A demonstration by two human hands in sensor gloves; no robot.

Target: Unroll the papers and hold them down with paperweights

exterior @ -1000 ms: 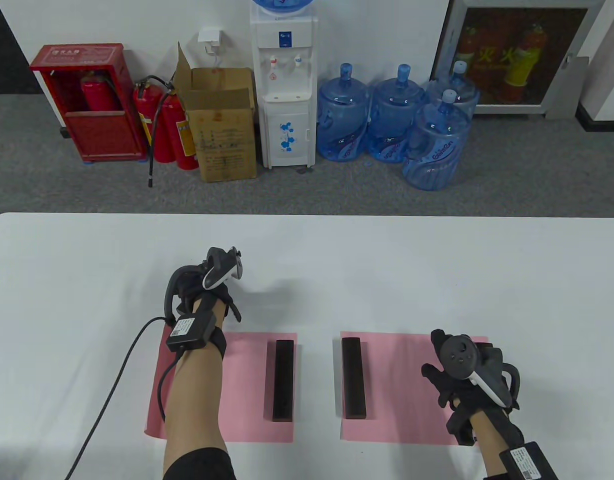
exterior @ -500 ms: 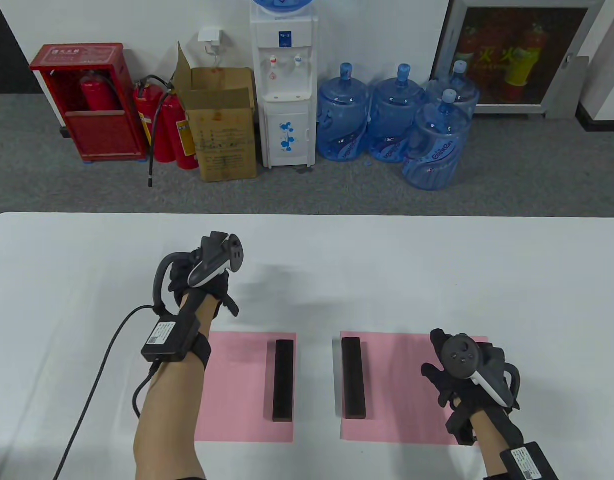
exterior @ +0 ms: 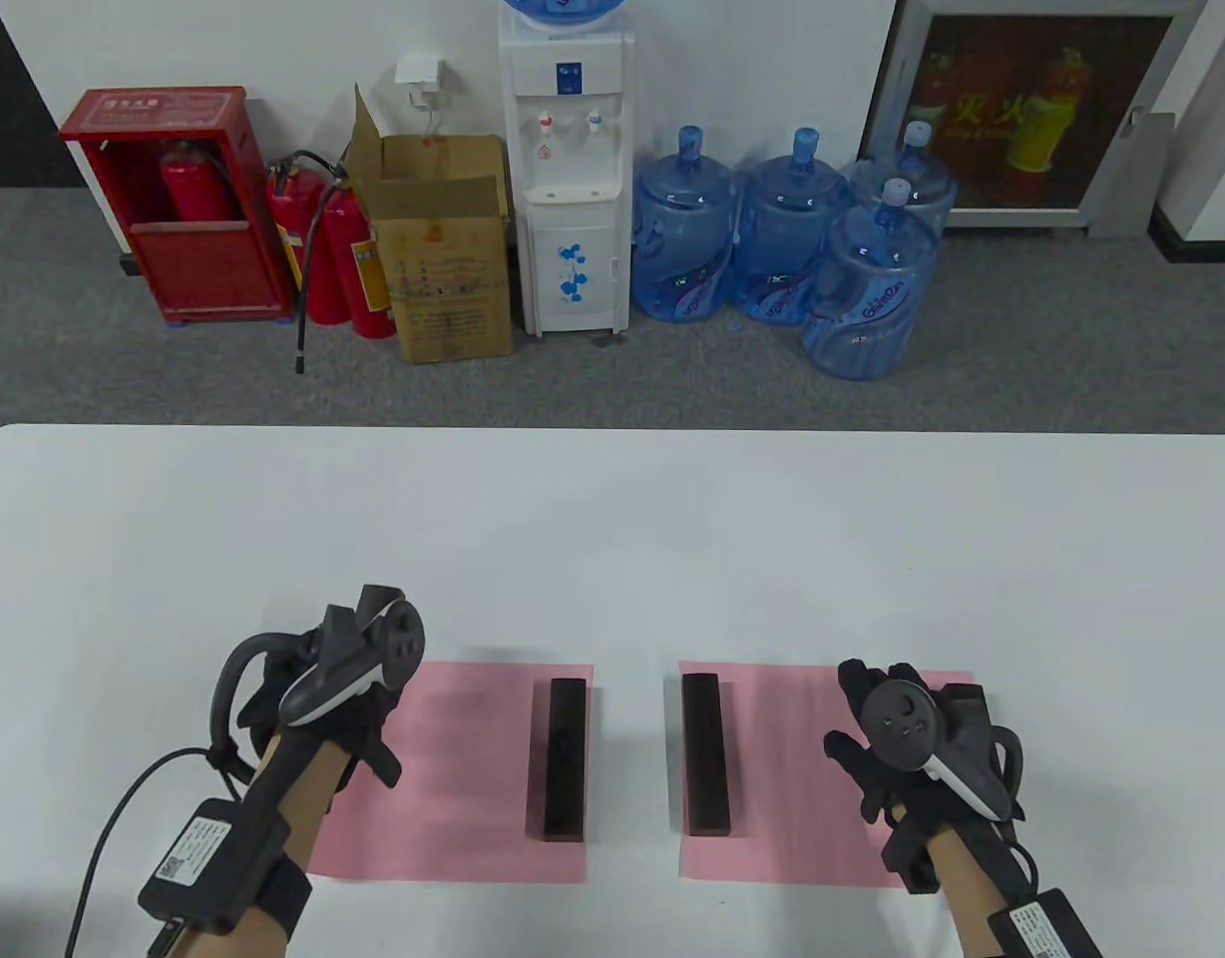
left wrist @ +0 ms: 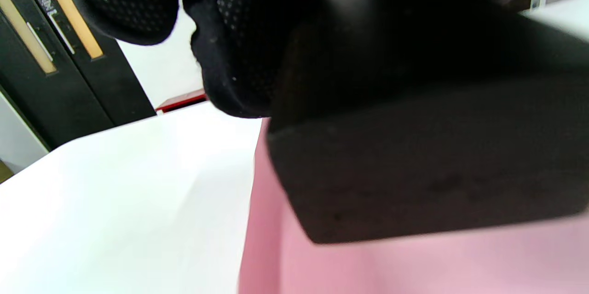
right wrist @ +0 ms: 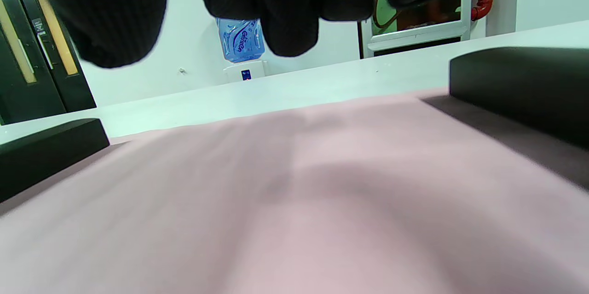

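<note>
Two pink papers lie flat side by side on the white counter (exterior: pixel 612 519), the left paper (exterior: pixel 463 768) and the right paper (exterior: pixel 792 778), each with a dark bar-shaped weight on its inner edge: the left weight (exterior: pixel 565 759) and the right weight (exterior: pixel 705 753). Our left hand (exterior: pixel 323 699) is over the left paper's outer edge; from the wrist we see its fingers (left wrist: pixel 239 45) gripping another dark block (left wrist: pixel 428 147) just above the paper. Our right hand (exterior: pixel 907 743) hovers over the right paper's outer part, beside a fourth dark bar (right wrist: pixel 520 84). We cannot tell whether its fingers are spread or closed.
</note>
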